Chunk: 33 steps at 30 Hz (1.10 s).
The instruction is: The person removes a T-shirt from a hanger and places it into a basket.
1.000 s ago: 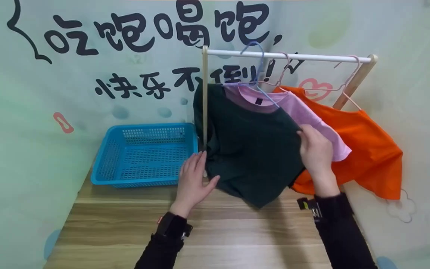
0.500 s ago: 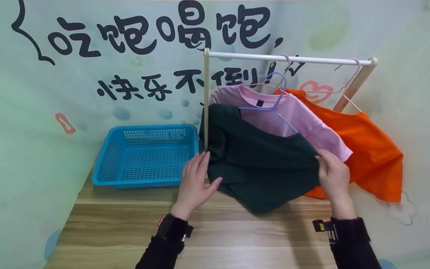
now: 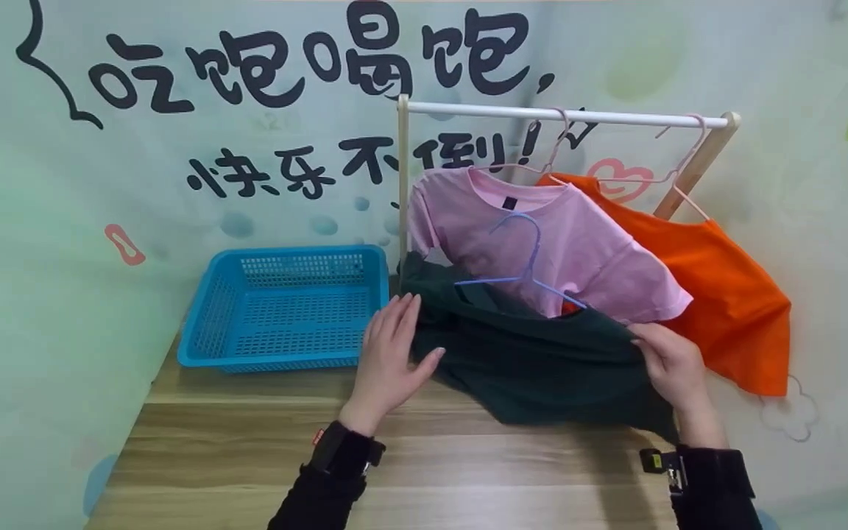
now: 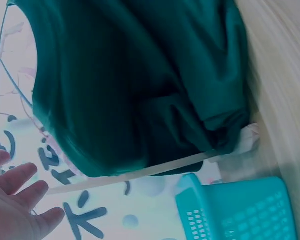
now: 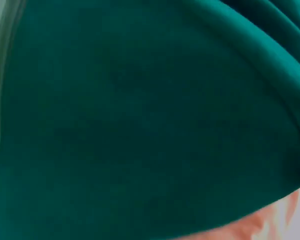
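Below the long white rail point(image 3: 483, 110), the right hand point(image 3: 678, 370) pinches the dark green cloth shirt point(image 3: 542, 364) at right, apparently to spread it; the left hand point(image 3: 389, 362), fingers extended, lies at its left.

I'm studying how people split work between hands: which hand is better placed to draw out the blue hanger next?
Probably the left hand: its fingers look straight and hold nothing. The right hand pinches the green shirt and could steady it while the hanger comes out.

Black lettering point(image 3: 375, 53) on wall point(image 3: 34, 309); orange garment point(image 3: 737, 294) hanging.
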{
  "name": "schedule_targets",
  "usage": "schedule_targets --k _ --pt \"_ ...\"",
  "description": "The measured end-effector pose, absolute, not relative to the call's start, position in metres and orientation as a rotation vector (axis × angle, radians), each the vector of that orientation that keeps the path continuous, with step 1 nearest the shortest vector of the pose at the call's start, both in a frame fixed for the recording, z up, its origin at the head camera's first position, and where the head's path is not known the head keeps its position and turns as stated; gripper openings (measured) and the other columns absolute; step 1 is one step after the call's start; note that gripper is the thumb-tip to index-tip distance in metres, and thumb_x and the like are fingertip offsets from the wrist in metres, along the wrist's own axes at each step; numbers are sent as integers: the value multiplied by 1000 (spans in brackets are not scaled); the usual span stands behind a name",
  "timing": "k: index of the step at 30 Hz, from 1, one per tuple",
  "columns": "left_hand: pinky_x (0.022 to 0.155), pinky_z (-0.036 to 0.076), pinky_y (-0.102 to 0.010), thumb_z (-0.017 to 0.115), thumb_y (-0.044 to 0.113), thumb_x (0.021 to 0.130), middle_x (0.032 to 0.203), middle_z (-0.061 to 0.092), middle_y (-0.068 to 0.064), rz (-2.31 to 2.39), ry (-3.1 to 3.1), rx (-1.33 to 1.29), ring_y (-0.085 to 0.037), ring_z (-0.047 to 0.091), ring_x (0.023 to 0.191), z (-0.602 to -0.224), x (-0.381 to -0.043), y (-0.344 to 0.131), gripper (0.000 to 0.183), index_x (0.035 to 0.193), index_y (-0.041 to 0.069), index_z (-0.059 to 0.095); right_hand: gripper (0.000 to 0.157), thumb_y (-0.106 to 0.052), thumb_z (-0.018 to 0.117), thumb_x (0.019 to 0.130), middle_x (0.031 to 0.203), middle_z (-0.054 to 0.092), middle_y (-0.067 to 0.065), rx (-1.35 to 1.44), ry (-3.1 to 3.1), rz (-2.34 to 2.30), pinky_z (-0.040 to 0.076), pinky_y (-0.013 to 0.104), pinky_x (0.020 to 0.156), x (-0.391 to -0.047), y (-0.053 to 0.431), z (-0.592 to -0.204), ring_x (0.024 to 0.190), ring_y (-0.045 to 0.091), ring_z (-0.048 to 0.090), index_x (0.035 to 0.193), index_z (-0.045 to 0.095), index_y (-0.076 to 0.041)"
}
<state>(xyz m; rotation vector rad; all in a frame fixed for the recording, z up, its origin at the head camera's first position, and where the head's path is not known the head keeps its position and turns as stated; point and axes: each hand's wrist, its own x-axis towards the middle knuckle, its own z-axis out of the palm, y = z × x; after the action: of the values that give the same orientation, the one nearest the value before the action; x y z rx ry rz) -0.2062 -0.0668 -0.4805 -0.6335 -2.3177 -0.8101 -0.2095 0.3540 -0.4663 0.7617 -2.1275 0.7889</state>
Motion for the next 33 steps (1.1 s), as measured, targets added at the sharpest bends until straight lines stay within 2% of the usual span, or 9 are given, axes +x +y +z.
schedule_targets --k 2,4,10,14,18,22,27,31,33 --pt "113 25 -57 68 37 91 146 46 -19 -800 -2305 -649 -38 37 138 -476 -205 -64 74 149 1 40 43 -35 52 100 92 69 18 789 -2114 809 40 12 96 -209 355 -466 86 19 59 98 70 4" --pt "113 25 -56 66 38 92 147 45 -20 -788 -2294 -666 -38 37 138 -471 -205 -61 73 150 1 39 47 -38 51 101 91 69 19 806 -2095 832 41 13 96 -207 354 -464 87 16 59 97 70 4" --pt "114 22 -56 68 37 92 147 45 -18 -778 -2255 -704 -35 36 139 -445 -201 -53 73 148 1 40 44 -35 55 101 88 70 17 879 -2012 895 44 14 93 -203 348 -450 87 11 60 93 70 6" --pt "114 23 -57 71 33 91 142 52 -16 -764 -2198 -750 -32 43 135 -421 -197 -46 68 145 1 46 41 -30 57 101 87 70 14 969 -1906 939 45 14 91 -203 340 -437 84 12 60 90 69 8" --pt "112 28 -56 70 30 92 131 62 -13 -776 -2136 -821 -26 55 124 -397 -192 -39 57 139 1 54 38 -27 58 100 85 69 13 1050 -1848 965 46 15 91 -202 327 -426 80 16 59 90 69 7" --pt "109 36 -49 66 32 96 121 68 -9 -834 -2112 -893 -22 62 113 -383 -186 -33 51 136 1 56 36 -27 58 101 82 68 13 1087 -1825 936 46 15 90 -204 313 -427 76 21 59 89 70 4" --pt "84 53 -34 65 27 97 106 73 -4 -944 -2091 -928 -17 68 96 -381 -183 -27 43 131 1 58 32 -25 58 101 81 69 13 1126 -1825 867 46 15 91 -209 296 -437 73 24 61 89 71 2" --pt "62 54 -26 67 15 95 88 74 -2 -1025 -2075 -882 -9 69 71 -385 -184 -28 18 109 4 63 30 -23 58 101 83 70 12 1138 -1835 846 45 15 92 -213 284 -441 74 25 62 91 72 0" --pt "57 52 -25 67 12 95 80 72 -1 -1026 -2087 -848 -6 66 61 -387 -185 -31 8 98 6 62 30 -23 58 101 83 70 12 1124 -1848 883 46 15 91 -214 280 -441 74 24 62 91 72 0"
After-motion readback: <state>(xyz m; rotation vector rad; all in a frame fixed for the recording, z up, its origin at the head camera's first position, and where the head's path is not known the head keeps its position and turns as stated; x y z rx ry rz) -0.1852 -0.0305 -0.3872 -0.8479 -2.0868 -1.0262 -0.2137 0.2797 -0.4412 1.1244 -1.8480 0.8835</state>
